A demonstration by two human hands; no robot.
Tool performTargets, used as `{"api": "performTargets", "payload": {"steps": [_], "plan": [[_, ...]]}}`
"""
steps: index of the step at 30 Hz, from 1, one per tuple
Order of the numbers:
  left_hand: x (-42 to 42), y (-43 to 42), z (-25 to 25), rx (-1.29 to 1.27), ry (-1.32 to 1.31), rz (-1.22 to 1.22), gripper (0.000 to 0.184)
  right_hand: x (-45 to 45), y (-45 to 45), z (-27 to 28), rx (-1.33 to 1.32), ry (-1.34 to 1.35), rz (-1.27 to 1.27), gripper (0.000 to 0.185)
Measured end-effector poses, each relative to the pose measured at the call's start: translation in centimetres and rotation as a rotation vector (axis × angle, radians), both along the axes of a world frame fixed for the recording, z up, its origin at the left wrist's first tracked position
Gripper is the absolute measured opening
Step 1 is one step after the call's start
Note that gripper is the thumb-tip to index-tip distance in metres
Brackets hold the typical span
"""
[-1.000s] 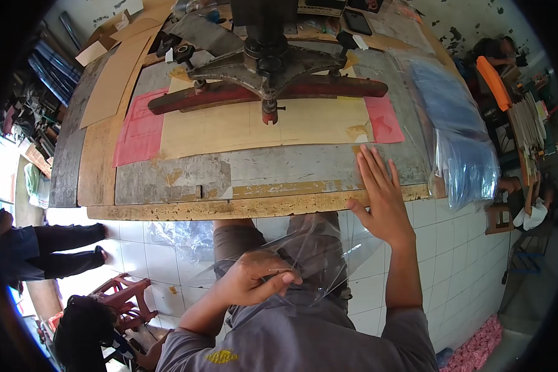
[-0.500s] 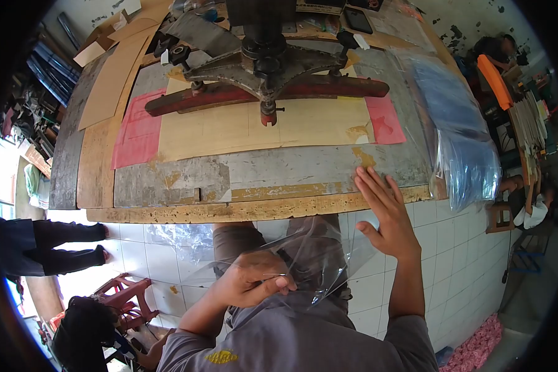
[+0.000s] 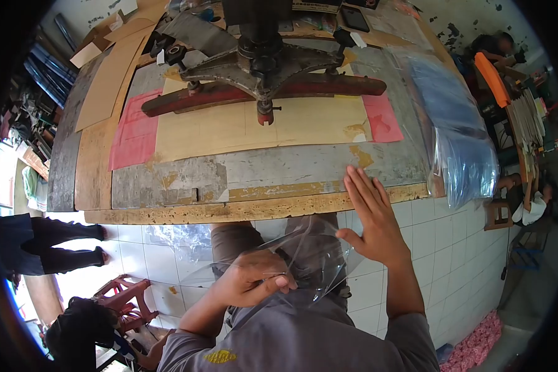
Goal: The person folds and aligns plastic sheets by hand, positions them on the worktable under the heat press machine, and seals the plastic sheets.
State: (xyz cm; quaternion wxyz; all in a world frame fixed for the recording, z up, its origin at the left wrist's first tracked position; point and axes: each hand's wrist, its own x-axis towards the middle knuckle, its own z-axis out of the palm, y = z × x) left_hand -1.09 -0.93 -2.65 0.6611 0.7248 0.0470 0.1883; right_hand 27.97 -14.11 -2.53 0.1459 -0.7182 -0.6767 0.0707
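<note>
My left hand point(image 3: 257, 277) is closed in a pinch on a clear plastic sheet point(image 3: 321, 270) above my lap. The sheet spreads out to the right, folded and shiny. My right hand point(image 3: 375, 220) is open and flat, fingers stretched over the front wooden edge point(image 3: 279, 206) of the table. Its thumb points left, close to the sheet's side. Beyond the fingertips lies a worn grey metal plate point(image 3: 285, 164). On that plate rests a tan paper sheet point(image 3: 198, 133) with a pink piece point(image 3: 133, 133) at its left end and another pink piece point(image 3: 385, 121) at its right.
A dark metal press head point(image 3: 260, 62) with a long red bar point(image 3: 322, 85) stands over the paper. Stacked clear bluish plastic point(image 3: 456, 133) hangs over the table's right side. Cardboard point(image 3: 115, 80) lies left, a phone point(image 3: 354, 18) at the back. People are at left and right.
My right hand has shifted a little left along the table edge, and its thumb is nearer the plastic sheet. My left hand stays in place with its pinch on the sheet.
</note>
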Motion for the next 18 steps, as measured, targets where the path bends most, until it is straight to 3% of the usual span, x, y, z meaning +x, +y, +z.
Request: {"api": "performTargets", "payload": {"steps": [4,10,18], "plan": [[0.0,0.4,0.1,0.008,0.007,-0.016,0.023,1.7,-0.3,-0.4,-0.022,-0.149,-0.083,0.101],[0.4,0.2,0.0,0.001,-0.056,-0.038,0.023,0.3,3.4,-1.8,0.135,-0.100,-0.181,0.101],[0.0,0.3,-0.2,-0.016,-0.056,-0.027,0.023,0.3,0.2,-0.1,-0.035,-0.121,-0.120,0.098]]}}
